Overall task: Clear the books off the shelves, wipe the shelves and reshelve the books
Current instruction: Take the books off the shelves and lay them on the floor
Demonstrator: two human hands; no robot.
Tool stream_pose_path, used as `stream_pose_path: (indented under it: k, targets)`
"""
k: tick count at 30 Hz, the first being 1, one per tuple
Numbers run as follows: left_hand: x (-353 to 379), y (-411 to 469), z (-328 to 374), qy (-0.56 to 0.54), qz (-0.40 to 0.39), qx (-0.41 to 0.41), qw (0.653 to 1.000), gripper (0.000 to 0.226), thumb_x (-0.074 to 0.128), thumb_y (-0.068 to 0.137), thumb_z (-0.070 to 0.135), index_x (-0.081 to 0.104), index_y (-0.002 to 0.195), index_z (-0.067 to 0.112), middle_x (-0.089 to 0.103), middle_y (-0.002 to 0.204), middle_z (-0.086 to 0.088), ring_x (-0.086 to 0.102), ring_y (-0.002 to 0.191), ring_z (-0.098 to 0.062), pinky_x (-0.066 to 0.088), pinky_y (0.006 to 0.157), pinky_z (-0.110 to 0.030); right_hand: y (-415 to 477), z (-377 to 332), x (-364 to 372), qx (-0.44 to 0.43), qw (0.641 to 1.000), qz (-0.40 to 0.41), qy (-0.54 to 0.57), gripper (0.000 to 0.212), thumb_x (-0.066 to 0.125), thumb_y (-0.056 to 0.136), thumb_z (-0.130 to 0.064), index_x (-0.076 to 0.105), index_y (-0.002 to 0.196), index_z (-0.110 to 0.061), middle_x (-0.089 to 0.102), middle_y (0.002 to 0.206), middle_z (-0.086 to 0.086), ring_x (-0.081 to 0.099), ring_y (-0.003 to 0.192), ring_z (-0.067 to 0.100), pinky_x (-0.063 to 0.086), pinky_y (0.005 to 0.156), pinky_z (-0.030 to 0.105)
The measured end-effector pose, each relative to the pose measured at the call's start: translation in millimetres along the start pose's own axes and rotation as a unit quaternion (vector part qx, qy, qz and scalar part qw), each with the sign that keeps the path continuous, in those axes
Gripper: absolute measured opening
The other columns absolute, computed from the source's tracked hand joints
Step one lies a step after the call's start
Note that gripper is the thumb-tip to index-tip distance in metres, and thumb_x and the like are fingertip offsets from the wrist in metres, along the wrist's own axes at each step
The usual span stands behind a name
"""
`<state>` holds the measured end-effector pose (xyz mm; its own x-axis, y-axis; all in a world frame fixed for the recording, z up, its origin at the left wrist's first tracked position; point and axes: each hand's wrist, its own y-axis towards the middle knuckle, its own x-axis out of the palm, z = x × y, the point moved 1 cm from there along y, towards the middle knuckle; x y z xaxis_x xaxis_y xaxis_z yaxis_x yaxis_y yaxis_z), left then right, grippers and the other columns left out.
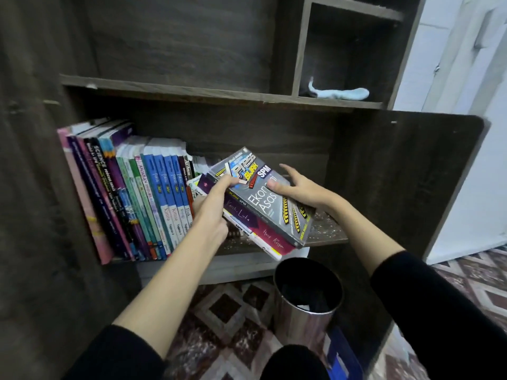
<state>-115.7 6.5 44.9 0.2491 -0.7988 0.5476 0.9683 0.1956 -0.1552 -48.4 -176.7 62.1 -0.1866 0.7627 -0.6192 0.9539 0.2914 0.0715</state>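
Observation:
A small stack of books (pixel 263 212) is tilted over the right part of the lower shelf (pixel 326 237), a grey "Ekonomi Asas" book on top and a purple one under it. My left hand (pixel 212 208) grips the stack's left edge, thumb on the top cover. My right hand (pixel 299 187) holds its right side, thumb pressed on the cover and fingers spread behind. A row of upright books (pixel 131 198) leans in the shelf's left half. A light blue cloth (pixel 340 93) lies in the small upper cubby.
A shiny metal bin (pixel 307 300) stands on the patterned floor (pixel 227 311) right under the stack. The dark wooden shelf unit's side panel (pixel 411 174) rises on the right, with a white wall behind it. The upper shelf board (pixel 178 90) holds no books.

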Motion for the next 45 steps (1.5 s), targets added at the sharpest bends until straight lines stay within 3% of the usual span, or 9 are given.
stream_pose_path:
  k: [7,11,14,17,19,23,33,38,45]
  targets:
    - [-55.8,26.6,8.4,0.059,-0.034,0.046,0.997,0.019,0.07,0.068,0.013,0.063,0.085,0.009,0.065,0.081,-0.006,0.063,0.063,-0.016,0.051,0.051,-0.022,19.3,7.8,53.2,0.057,0.964,-0.179,0.188,0.09,0.093,0.032,-0.052,0.063,0.107,-0.012,0.074,0.095,0.008,0.072,0.08,0.021,0.059,0.066,0.032]
    - [-95.5,41.9,1.5,0.101,-0.047,0.033,0.993,0.024,0.07,0.03,0.024,0.067,0.053,0.017,0.064,0.066,0.0,0.056,0.069,-0.019,0.044,0.065,-0.028,26.9,21.2,94.0,0.046,0.947,-0.213,0.238,0.096,0.097,0.024,-0.043,0.063,0.107,-0.009,0.074,0.099,0.009,0.072,0.087,0.022,0.058,0.072,0.033]
    - [-127.2,49.2,-4.5,0.13,-0.057,0.024,0.99,0.007,0.063,0.039,0.013,0.067,0.045,0.015,0.062,0.052,0.003,0.055,0.058,-0.016,0.041,0.06,-0.025,33.2,36.3,135.6,0.053,0.943,-0.208,0.253,0.111,0.098,0.026,-0.037,0.054,0.123,-0.005,0.069,0.113,0.013,0.068,0.101,0.028,0.055,0.088,0.041]
    - [-158.1,56.2,-7.7,0.152,-0.076,0.001,0.985,0.026,0.061,0.038,0.007,0.069,0.063,0.003,0.064,0.055,-0.004,0.059,0.054,-0.019,0.047,0.054,-0.019,35.3,55.5,173.1,0.041,0.941,-0.212,0.262,0.113,0.098,0.038,-0.029,0.044,0.134,-0.007,0.065,0.122,0.015,0.062,0.113,0.032,0.045,0.102,0.052]
    - [-178.6,64.8,-11.6,0.183,-0.086,-0.022,0.979,0.067,0.067,0.027,0.009,0.061,0.093,-0.002,0.068,0.071,-0.009,0.061,0.07,-0.026,0.05,0.067,-0.028,34.4,68.9,194.5,0.04,0.938,-0.224,0.26,0.112,0.097,0.045,-0.024,0.038,0.139,-0.009,0.062,0.126,0.013,0.06,0.117,0.03,0.041,0.105,0.053]
    - [-208.7,74.8,-25.8,0.225,-0.136,-0.064,0.963,0.095,0.069,0.024,0.004,0.05,0.116,-0.006,0.072,0.085,-0.012,0.068,0.08,-0.026,0.054,0.08,-0.035,30.2,94.1,229.7,0.041,0.938,-0.232,0.253,0.101,0.094,0.051,-0.011,0.038,0.136,-0.006,0.063,0.125,0.013,0.061,0.115,0.028,0.047,0.101,0.047]
    - [-262.7,108.6,-76.0,0.248,-0.162,-0.179,0.938,0.087,0.068,0.028,-0.008,0.051,0.113,0.0,0.073,0.091,-0.009,0.07,0.081,-0.02,0.056,0.067,-0.026,35.4,160.2,300.1,0.097,0.927,-0.239,0.271,0.089,0.088,0.057,0.002,0.038,0.131,0.0,0.068,0.112,0.002,0.066,0.103,0.01,0.053,0.084,0.022]
    - [-293.3,129.1,-117.8,0.225,-0.146,-0.238,0.934,0.069,0.06,0.043,-0.013,0.056,0.109,0.003,0.073,0.092,-0.011,0.069,0.083,-0.02,0.055,0.068,-0.026,41.2,202.4,338.4,0.137,0.91,-0.278,0.277,0.103,0.095,0.05,-0.02,0.037,0.134,-0.009,0.062,0.126,0.012,0.061,0.115,0.028,0.047,0.1,0.051]
    - [-337.2,160.5,-183.2,0.135,-0.025,-0.242,0.961,0.062,0.064,0.051,-0.008,0.053,0.111,0.006,0.071,0.092,-0.014,0.069,0.079,-0.023,0.057,0.064,-0.03,49.2,239.5,374.2,0.212,0.881,-0.285,0.314,0.069,0.085,0.061,-0.002,0.054,0.122,-0.008,0.071,0.11,0.007,0.067,0.103,0.023,0.054,0.089,0.035]
